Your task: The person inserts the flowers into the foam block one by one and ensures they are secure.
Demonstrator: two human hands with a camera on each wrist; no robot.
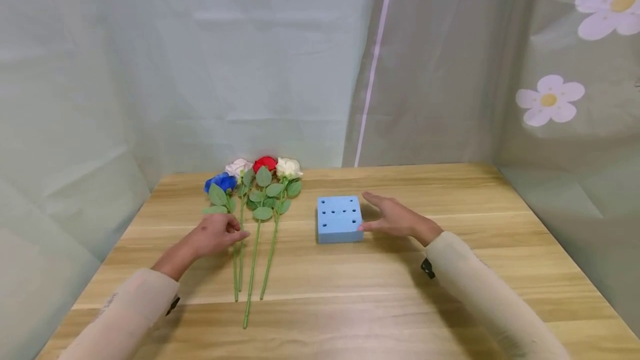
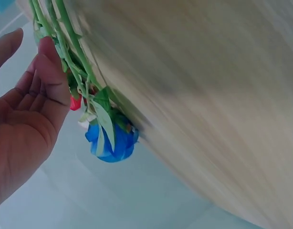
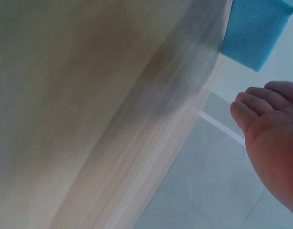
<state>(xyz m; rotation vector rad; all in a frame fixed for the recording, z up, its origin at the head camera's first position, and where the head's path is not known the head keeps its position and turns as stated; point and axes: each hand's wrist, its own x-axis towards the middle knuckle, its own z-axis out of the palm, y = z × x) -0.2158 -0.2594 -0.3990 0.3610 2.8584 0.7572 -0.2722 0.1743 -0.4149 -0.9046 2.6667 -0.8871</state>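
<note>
My left hand (image 1: 214,233) hovers over the stems of the artificial roses, its fingers loosely bent and nothing gripped. Closest to it is the blue rose (image 1: 220,183), whose flower also shows in the left wrist view. Beside that lie a pale pink rose (image 1: 238,167), a red rose (image 1: 265,163) and a cream rose (image 1: 289,168), stems pointing toward me. A light blue foam block (image 1: 340,235) with several holes in its top sits right of the flowers. At its right side is my right hand (image 1: 395,219), fingers spread, thumb tip right at the near corner.
The wooden table (image 1: 465,293) carries everything and ends at a back edge just behind the flower heads. Pale fabric (image 1: 250,60) hangs behind and at the left; a grey curtain (image 1: 565,160) with printed flowers stands at the right.
</note>
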